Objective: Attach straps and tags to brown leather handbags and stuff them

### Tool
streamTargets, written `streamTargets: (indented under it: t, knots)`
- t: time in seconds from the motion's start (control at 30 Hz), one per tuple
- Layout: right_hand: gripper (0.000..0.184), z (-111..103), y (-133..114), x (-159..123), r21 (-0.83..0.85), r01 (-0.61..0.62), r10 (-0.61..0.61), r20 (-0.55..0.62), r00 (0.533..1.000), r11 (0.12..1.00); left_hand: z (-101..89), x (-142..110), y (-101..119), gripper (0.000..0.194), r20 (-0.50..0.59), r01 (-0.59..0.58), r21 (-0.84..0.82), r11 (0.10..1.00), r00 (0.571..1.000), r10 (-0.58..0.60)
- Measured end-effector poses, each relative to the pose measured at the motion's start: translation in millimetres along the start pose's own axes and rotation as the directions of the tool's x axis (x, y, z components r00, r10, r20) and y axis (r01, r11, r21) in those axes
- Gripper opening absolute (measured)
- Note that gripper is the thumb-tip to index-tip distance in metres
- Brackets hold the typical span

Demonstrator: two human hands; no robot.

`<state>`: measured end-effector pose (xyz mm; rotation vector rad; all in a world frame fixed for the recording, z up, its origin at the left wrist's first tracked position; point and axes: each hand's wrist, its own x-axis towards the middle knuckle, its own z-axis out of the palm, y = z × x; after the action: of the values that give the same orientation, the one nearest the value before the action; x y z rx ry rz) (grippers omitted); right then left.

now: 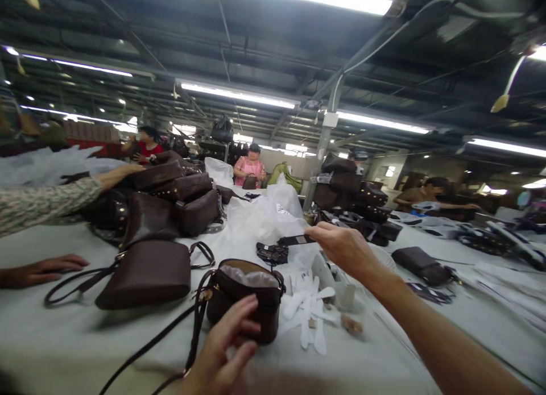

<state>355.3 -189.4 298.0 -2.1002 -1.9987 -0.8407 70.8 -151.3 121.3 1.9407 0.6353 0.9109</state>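
A small dark brown handbag (267,315) stands upright on the table in front of me, its top open and pale plastic stuffing (249,277) showing inside. My left hand (228,346) is at its front, fingers apart and holding nothing; whether the fingertips touch the leather I cannot tell. Out over the table, my right hand (345,247) pinches the end of a flat black tag (296,240). Just below that tag lies a bundle of black tags (272,253). The bag's long strap (151,346) trails toward the table's front edge.
A co-worker's patterned sleeve (51,200) reaches onto piled brown bags (187,193) at left; another hand (51,268) rests on the table. White plastic strips (313,312) lie right of the handbag. Clear plastic bags (267,213) are heaped behind. More bags (350,184) are stacked right.
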Motion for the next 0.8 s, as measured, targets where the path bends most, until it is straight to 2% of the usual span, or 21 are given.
streamTargets:
  t: [0.07,0.1,0.13,0.17,0.2,0.27,0.3,0.37,0.47,0.57,0.63,0.73,0.77,0.8]
  knots:
    - [0.033,-16.5,-12.1,-22.9,0.037,0.068,-0.067,-0.020,0.998,0.997,11.1,21.3,30.9,0.060,-0.191,-0.107,0.044,0.993,0.975,0.114]
    - [0.034,-22.4,-17.3,-34.1,0.060,0.104,-0.102,-0.040,0.994,0.993,17.7,30.8,43.4,0.069,-0.244,-0.148,0.057,0.987,0.957,0.157]
    - [0.035,-26.9,-21.3,-44.9,0.087,0.140,-0.134,-0.069,0.989,0.986,24.7,38.6,52.4,0.074,-0.252,-0.164,0.020,0.986,0.954,0.164]
    - [0.037,-29.9,-23.8,-55.4,0.115,0.172,-0.160,-0.107,0.981,0.978,31.7,44.3,57.3,0.070,-0.217,-0.148,-0.068,0.987,0.967,0.130]
    - [0.038,-31.2,-24.4,-65.6,0.138,0.200,-0.179,-0.150,0.972,0.970,38.3,47.6,58.2,0.057,-0.147,-0.098,-0.189,0.977,0.987,0.070]
    - [0.041,-28.8,-20.4,-85.1,0.154,0.227,-0.187,-0.234,0.954,0.962,47.5,46.7,49.9,0.034,0.012,0.046,-0.423,0.905,0.999,-0.045]
    - [0.041,-24.8,-16.4,-94.7,0.153,0.224,-0.177,-0.268,0.947,0.963,49.1,42.9,42.6,0.035,0.071,0.107,-0.497,0.861,0.994,-0.082]
    - [0.039,-11.4,-7.5,-113.7,0.164,0.198,-0.144,-0.294,0.945,0.966,45.0,30.8,27.0,0.040,0.120,0.168,-0.547,0.820,0.985,-0.122]
    - [0.031,19.6,-1.8,-142.2,0.282,0.151,-0.094,-0.206,0.974,0.947,24.0,8.6,12.0,0.039,0.131,0.172,-0.399,0.901,0.983,-0.129]
    - [0.026,55.6,-11.9,-168.8,0.459,0.063,-0.062,-0.018,0.998,0.886,-0.8,-10.4,9.5,0.029,0.187,0.072,-0.039,0.997,0.980,-0.063]
    - [0.026,77.5,-26.7,-182.9,0.572,-0.028,-0.046,0.115,0.992,0.820,-10.4,-19.6,10.3,0.026,0.246,-0.022,0.189,0.982,0.969,-0.026]
    - [0.025,100.8,-60.9,-193.6,0.734,-0.197,-0.026,0.281,0.959,0.650,-6.8,-27.5,9.7,0.023,0.325,-0.121,0.400,0.908,0.945,-0.017]
    - [0.031,105.0,-75.6,-193.7,0.796,-0.256,-0.034,0.328,0.944,0.548,-1.4,-28.6,8.8,0.019,0.355,-0.152,0.442,0.884,0.935,-0.017]
    - [0.043,107.5,-91.5,-192.0,0.859,-0.315,-0.060,0.368,0.928,0.404,5.1,-28.8,7.6,0.016,0.384,-0.182,0.473,0.862,0.923,-0.016]
